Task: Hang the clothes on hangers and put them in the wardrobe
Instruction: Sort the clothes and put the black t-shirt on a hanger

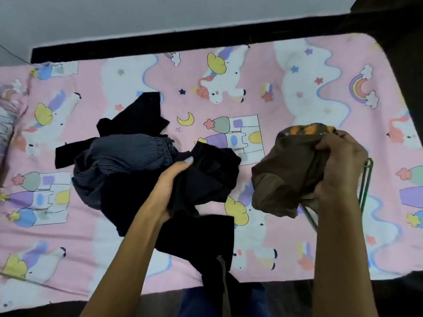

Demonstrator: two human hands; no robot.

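A heap of dark clothes lies in the middle of the bed, with a navy striped garment [123, 154] on top at the left. My left hand [170, 186] is closed on a black garment [210, 175] at the heap's right side. My right hand [338, 163] grips a bunched brown garment [281, 177] with an orange-patterned edge, held just above the bed. A thin green wire hanger [366, 179] shows beside and under my right hand, partly hidden by hand and cloth. No wardrobe is in view.
The bed carries a pink unicorn-print sheet [297, 88]. A dark bed frame [160, 45] and a pale wall run along the far side. Another black cloth [201, 239] hangs over the near edge. Bunched bedding sits at the far left.
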